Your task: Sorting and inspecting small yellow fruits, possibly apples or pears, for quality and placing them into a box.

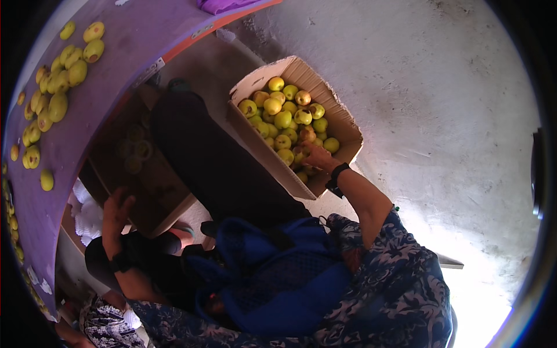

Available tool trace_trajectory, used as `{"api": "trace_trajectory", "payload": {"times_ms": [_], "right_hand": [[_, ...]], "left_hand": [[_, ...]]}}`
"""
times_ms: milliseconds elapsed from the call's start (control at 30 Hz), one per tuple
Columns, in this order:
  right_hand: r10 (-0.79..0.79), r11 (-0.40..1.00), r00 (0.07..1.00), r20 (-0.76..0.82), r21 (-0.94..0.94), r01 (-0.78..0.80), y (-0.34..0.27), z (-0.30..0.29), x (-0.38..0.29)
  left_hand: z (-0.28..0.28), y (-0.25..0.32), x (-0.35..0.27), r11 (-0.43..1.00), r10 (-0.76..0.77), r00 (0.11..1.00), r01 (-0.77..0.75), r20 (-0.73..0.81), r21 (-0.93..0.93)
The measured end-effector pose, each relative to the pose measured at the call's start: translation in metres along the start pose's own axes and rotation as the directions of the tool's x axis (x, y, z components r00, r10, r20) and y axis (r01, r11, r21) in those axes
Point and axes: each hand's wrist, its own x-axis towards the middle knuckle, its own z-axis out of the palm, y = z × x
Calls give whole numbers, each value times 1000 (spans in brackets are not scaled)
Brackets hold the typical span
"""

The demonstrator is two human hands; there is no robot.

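Note:
My right hand (321,157) reaches into an open cardboard box (270,158) on the floor, its fingers at a brown-spotted apple near the box's right side. Whether the fingers have closed on that fruit cannot be told. Yellow-green apples (283,119), some with brown patches, fill much of the box. My left hand (116,211) is raised over my lap beside the table's edge, fingers apart and holding nothing. Close to it, below the table, stands a second cardboard box (174,213) in shadow, with a few apples (134,164) in pale round wraps or cups.
More apples (58,82) lie on the purple-covered table (126,39) at the left. White foam netting (87,213) fills a container under the table's edge. A purple cloth (222,5) lies at the top. Another person in patterned clothing (109,324) is at the lower left.

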Motion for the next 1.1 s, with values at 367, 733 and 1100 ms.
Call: {"api": "trace_trajectory", "payload": {"times_ms": [367, 733, 1100], "right_hand": [[-106, 992, 989, -99, 60, 112, 31, 10, 13], [-150, 966, 973, -175, 182, 182, 32, 13, 22], [-96, 992, 977, -189, 64, 110, 24, 13, 17]], "left_hand": [[2, -5, 2, 1000, -25, 1000, 25, 0, 17], [3, -4, 3, 999, -45, 999, 45, 15, -2], [2, -5, 2, 1000, 21, 1000, -21, -8, 7]]}}
